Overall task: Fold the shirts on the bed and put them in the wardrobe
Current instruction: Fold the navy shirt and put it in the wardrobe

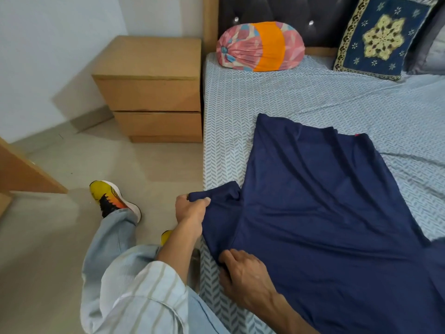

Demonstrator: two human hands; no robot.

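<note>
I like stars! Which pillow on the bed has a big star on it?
The dark blue cushion leaning on the headboard has the yellow star. The round pillow is pink with an orange band.

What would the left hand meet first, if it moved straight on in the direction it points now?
Probably nothing soon. The left hand, holding the sleeve of the navy shirt, points up the bed edge. The bedside cabinet looks the first thing in that line, though depth is unclear.
</note>
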